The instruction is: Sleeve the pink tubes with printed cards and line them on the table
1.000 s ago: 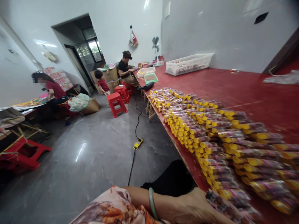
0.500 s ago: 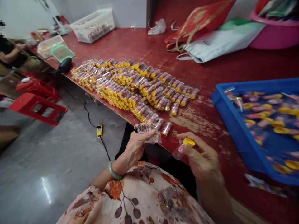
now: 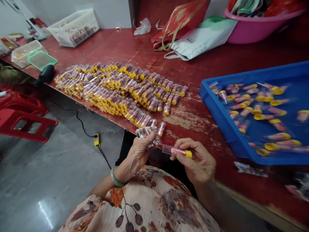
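My left hand (image 3: 138,154) is closed around a small stack of printed label sleeves (image 3: 146,133), just off the front edge of the red table (image 3: 200,119). My right hand (image 3: 198,161) pinches a clear tube with a yellow cap (image 3: 177,151), held level with its open end pointing toward the sleeves. The two hands are a short gap apart. A large spread of finished yellow-capped tubes (image 3: 116,90) lies in rows on the table beyond my left hand. A blue tray (image 3: 217,103) with several loose tubes sits to the right of my right hand.
At the back of the table are a white basket (image 3: 72,27), a green basket (image 3: 41,59), bags (image 3: 193,35) and a pink tub (image 3: 253,25). Red stools (image 3: 21,119) and a cable with a yellow switch (image 3: 96,140) are on the grey floor at left.
My view has swung from the room down to the table. My right hand has turned the tube from tilted to level and brought it closer to the sleeves in my left hand.
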`<control>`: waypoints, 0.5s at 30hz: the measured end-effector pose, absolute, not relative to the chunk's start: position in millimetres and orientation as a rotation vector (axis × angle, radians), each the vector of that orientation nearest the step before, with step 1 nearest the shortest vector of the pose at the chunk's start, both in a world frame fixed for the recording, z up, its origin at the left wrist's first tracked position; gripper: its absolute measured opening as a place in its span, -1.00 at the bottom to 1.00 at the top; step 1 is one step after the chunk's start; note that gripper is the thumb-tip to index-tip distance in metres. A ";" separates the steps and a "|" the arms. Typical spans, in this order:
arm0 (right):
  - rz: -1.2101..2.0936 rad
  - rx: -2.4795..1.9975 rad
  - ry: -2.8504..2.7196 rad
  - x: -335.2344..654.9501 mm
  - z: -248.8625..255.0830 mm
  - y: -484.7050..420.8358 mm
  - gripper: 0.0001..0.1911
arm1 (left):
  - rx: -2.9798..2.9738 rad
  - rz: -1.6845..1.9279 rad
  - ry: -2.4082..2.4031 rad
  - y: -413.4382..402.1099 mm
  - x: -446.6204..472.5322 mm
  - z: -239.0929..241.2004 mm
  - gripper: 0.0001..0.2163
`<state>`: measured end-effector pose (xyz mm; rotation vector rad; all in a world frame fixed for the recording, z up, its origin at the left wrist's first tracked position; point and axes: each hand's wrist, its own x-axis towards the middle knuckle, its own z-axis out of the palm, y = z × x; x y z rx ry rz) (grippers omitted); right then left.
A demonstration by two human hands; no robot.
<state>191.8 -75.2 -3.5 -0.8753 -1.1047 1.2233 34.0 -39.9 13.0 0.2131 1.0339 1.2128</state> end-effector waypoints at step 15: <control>0.277 -0.898 -1.639 190.7 -3.6 -86.1 -0.47 | 0.103 1.182 0.980 -46.6 42.2 14.4 -0.67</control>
